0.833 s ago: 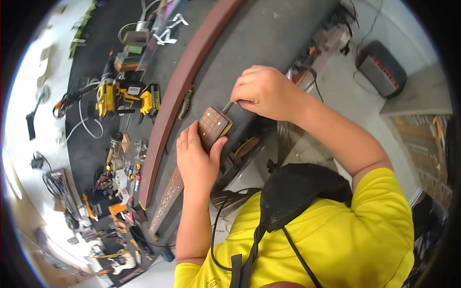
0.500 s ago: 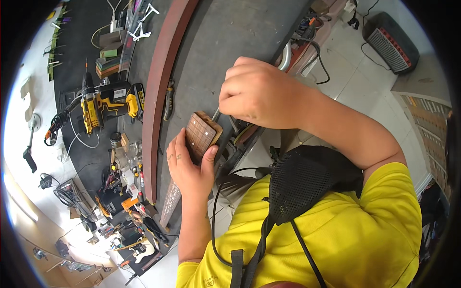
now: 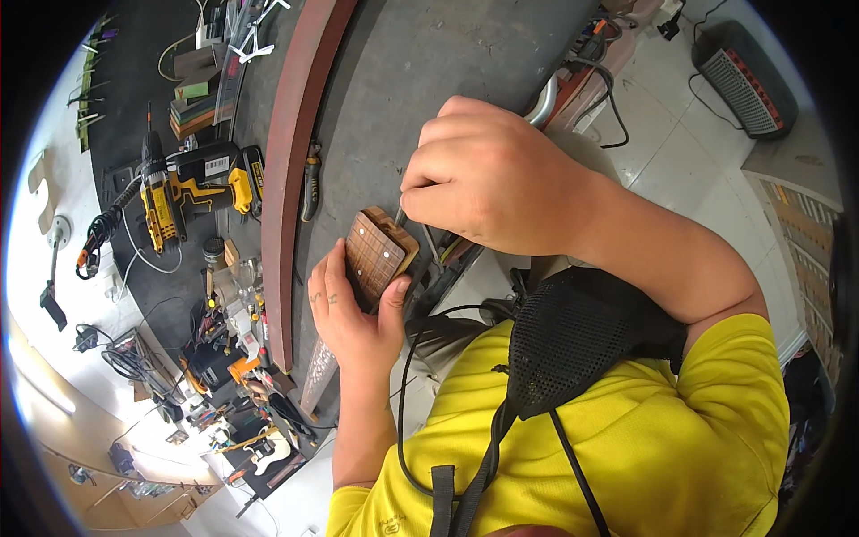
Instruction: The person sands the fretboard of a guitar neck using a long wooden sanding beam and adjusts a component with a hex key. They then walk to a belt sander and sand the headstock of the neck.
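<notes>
Left hand (image 3: 356,320): fingers wrapped across a long brown wooden guitar neck (image 3: 376,252), thumb on its near edge.
Right hand (image 3: 479,174): fingers curled tight around a thin grey metal rod (image 3: 401,216); their tips are mostly hidden.
Step in hand: seemingly working the rod at the neck's squared end while the left fingers steady the wood; whether the rod is seated there, I cannot tell.
Next move: probably calls for a firm left hold and the rod kept in line with that end.
Neck: between both hands; dark, grained face with small white dots and fine cross lines, over a paler, thicker block with rounded corners; a narrow, speckled strip runs below the left fingers.
Pliers: grey-and-yellow, slim handles (image 3: 311,184), just beyond the left fingertips.
Bar: long, reddish-brown, flat-faced (image 3: 295,161), left of the pliers, bowed by the lens.
Tabletop: dark grey, matt, scuffed (image 3: 438,54), beyond the right fingers.
Drill: yellow-and-black, hard plastic (image 3: 161,210), well left of the fingers, past the bar.
</notes>
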`<state>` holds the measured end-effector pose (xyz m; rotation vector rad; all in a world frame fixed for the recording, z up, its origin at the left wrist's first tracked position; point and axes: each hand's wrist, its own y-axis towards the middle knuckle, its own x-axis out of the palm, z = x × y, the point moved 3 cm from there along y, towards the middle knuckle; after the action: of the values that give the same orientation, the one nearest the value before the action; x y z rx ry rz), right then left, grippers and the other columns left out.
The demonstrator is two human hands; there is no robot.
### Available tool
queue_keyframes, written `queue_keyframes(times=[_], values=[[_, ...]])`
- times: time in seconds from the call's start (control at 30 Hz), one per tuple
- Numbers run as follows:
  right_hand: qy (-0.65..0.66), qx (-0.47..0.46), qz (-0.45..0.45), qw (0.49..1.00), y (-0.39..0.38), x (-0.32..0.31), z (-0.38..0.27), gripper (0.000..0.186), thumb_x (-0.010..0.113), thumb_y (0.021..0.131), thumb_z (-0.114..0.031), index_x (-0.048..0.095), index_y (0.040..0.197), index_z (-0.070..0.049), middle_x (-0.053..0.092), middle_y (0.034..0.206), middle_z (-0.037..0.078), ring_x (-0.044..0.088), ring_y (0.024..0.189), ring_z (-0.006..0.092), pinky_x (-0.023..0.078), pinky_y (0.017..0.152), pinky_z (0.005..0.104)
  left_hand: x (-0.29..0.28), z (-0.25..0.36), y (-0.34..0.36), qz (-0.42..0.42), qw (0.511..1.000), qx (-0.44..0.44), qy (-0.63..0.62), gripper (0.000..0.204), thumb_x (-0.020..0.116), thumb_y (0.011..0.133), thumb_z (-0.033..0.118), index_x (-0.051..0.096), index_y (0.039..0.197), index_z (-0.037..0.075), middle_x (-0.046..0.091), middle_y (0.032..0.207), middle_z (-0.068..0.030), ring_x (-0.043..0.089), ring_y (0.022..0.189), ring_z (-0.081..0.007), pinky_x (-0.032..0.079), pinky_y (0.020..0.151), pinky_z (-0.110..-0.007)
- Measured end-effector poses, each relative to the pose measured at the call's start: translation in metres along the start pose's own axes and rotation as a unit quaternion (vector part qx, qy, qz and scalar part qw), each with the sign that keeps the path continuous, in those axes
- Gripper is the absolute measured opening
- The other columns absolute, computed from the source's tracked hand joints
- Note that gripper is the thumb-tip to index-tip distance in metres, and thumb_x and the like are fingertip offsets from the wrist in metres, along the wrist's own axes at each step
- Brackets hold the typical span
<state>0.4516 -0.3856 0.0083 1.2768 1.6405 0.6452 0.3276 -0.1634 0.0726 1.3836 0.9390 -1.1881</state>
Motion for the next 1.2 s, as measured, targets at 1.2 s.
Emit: queue_keyframes(times=[1.2], values=[[-0.025, 0.057, -0.067, 0.996, 0.008, -0.001, -0.025, 0.014, 0.076, 0.090, -0.016, 0.073, 0.102, -0.008, 0.074, 0.082, 0.000, 0.068, 0.079, 0.0208, 0.048, 0.081, 0.0385, 0.001, 0.001, -0.001, 0.006, 1.000, -0.006, 0.000, 0.085, 0.095, 0.086, 0.040, 0.061, 0.148, -0.006, 0.069, 0.128, -0.0262, 0.066, 0.116, -0.0476, 0.053, 0.103, -0.055]])
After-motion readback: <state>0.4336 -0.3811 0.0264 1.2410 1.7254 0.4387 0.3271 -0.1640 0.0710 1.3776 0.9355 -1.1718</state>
